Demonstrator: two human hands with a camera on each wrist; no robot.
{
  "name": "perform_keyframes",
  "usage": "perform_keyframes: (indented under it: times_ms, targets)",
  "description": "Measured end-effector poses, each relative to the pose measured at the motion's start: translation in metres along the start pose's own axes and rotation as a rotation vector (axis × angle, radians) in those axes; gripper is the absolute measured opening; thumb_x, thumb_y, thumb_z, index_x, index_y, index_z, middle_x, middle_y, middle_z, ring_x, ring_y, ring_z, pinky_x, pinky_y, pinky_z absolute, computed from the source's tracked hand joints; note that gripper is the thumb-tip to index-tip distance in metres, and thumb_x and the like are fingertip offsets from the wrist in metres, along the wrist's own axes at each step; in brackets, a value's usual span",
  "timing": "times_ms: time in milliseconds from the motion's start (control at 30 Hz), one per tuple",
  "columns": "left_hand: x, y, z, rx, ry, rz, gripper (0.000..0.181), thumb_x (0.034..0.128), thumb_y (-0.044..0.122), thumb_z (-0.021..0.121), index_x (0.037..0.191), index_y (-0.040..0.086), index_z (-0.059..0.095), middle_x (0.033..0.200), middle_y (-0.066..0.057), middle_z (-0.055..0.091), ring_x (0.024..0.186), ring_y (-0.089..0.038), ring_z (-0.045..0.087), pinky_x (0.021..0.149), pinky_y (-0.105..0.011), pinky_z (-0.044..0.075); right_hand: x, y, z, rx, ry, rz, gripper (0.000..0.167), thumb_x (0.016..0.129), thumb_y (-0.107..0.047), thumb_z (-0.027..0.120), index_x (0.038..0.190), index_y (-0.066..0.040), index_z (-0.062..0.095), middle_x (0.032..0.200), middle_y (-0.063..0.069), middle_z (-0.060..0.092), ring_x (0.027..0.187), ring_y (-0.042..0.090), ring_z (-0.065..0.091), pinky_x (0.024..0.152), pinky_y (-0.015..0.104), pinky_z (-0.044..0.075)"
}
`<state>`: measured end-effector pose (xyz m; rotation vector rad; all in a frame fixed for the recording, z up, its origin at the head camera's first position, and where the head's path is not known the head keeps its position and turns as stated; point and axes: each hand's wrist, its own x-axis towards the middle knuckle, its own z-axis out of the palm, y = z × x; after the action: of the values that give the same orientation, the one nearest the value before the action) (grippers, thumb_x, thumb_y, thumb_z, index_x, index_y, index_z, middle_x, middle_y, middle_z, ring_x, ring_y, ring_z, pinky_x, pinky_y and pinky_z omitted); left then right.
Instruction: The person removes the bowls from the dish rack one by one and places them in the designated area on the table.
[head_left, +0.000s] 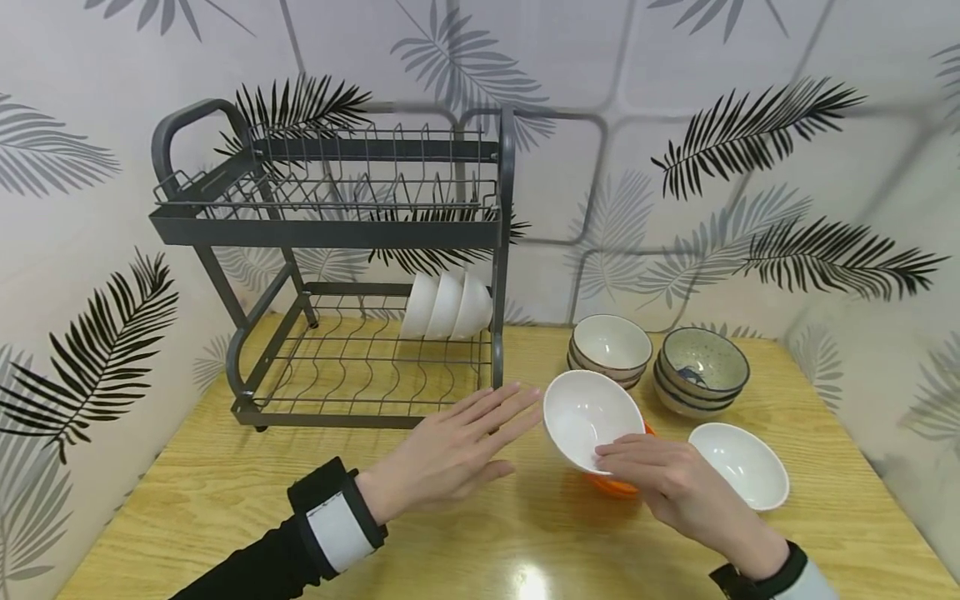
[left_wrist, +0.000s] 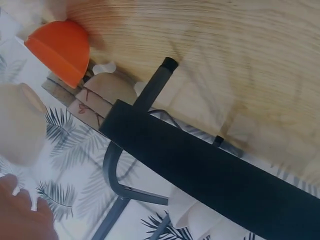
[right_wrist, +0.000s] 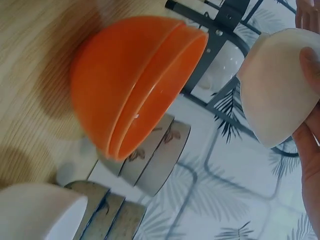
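Observation:
My right hand point(head_left: 690, 492) grips a white bowl point(head_left: 592, 417) by its near rim, fingers inside and the bowl tilted above the table. In the right wrist view the thumb lies on the outside of this bowl point(right_wrist: 275, 85). Just left of it is my left hand point(head_left: 450, 450), its fingers straight and holding nothing; whether the fingertips touch the bowl I cannot tell. Partly hidden beneath the held bowl is an orange bowl point(head_left: 618, 487), which shows a doubled rim in the right wrist view. Another white bowl point(head_left: 742, 467) rests on the table beside my right hand.
A dark two-tier dish rack point(head_left: 330, 233) stands at the left back. Several white bowls point(head_left: 446, 308) lean in its lower tier at the right end. Behind the orange bowl are a stack of pale bowls point(head_left: 611, 342) and a stack of speckled grey-green bowls point(head_left: 705, 362).

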<state>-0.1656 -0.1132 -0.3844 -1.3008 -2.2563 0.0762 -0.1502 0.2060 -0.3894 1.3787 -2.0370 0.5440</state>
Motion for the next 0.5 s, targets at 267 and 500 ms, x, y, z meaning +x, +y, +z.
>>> perform_keyframes:
  times_ms: [267,500]
  targets:
    - [-0.014,-0.009,0.007,-0.017,-0.129,-0.146,0.066,0.1056,0.048,0.043,0.16,0.012,0.028,0.169,-0.006,0.023,0.157,-0.025,0.023,0.128,-0.039,0.024,-0.024,0.007,-0.021,-0.057,0.046,0.075,0.044,0.109,-0.027,0.039,0.098,-0.012,0.078,0.098,0.004,0.078,0.096,0.011,0.07,0.107,0.008,0.043]
    - [-0.025,-0.016,0.012,-0.083,-0.208,-0.261,0.068,0.1057,0.048,0.043,0.161,0.014,0.024,0.17,-0.007,0.018,0.158,-0.026,0.018,0.129,-0.044,0.022,-0.05,0.015,-0.038,0.011,0.106,0.144,0.04,0.106,-0.034,0.049,0.094,-0.009,0.078,0.108,-0.005,0.077,0.117,-0.008,0.06,0.108,0.006,0.04]
